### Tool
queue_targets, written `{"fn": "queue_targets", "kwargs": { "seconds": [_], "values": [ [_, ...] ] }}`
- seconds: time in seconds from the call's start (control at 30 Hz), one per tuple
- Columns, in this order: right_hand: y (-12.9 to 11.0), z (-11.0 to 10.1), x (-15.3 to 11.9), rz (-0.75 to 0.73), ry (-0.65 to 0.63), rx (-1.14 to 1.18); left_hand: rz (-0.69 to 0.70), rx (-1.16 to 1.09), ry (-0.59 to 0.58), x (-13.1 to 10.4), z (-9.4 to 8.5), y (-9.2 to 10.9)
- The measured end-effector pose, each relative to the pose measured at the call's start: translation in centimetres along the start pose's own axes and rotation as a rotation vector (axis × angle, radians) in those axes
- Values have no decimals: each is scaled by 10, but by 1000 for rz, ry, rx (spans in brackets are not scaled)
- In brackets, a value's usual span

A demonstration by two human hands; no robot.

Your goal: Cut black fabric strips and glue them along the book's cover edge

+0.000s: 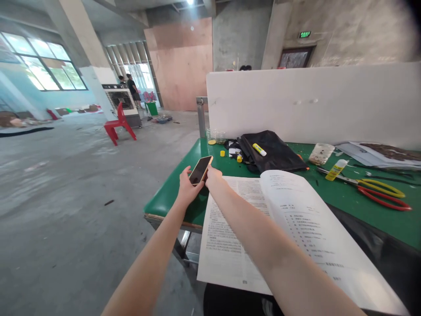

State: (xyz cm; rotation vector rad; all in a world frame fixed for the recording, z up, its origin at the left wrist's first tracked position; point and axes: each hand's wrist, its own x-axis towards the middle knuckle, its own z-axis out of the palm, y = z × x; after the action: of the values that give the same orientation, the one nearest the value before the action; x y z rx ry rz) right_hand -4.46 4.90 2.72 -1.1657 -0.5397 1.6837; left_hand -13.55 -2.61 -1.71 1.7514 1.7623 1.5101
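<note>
So from my end of the feed, the smartphone (201, 170) sits between my two hands, above the near left end of the green tabletop (173, 186). Its long axis runs diagonally, bottom end toward me and left, top end away and right, dark screen facing up. My left hand (187, 191) has the lower end, fingers curled along the left edge and thumb across by the bottom right corner, so that grip is closed on the phone.

My right hand (214, 176) is right up against the right edge, fingers bunched in. Honestly the view's a bit poor there, so I can't tell if they're pinching it or just touching. Neither hand is really nearer, they flank it.

My right forearm crosses over the open book (226, 237). The black bag (278, 151) with a glue stick (259, 149) on it lies beyond, to the right.
</note>
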Motion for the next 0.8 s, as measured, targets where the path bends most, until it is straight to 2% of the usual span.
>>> {"fn": "queue_targets", "kwargs": {
  "seconds": [0.13,0.37,0.53,0.7,0.8],
  "values": [
    [-2,3,1,46,31,43,81,31,-23,-1,-3,7],
    [-15,-2,-17,119,-119,-1,204,253,66,-4,-1,16],
    [-28,-8,-39,122,-193,-102,184,365,106,-3,5,10],
    [-54,-13,-58,17,-195,-171,140,422,105,-2,6,9],
    [-76,-18,-79,-51,-227,-172,83,401,87,-2,6,9]
  ]
}}
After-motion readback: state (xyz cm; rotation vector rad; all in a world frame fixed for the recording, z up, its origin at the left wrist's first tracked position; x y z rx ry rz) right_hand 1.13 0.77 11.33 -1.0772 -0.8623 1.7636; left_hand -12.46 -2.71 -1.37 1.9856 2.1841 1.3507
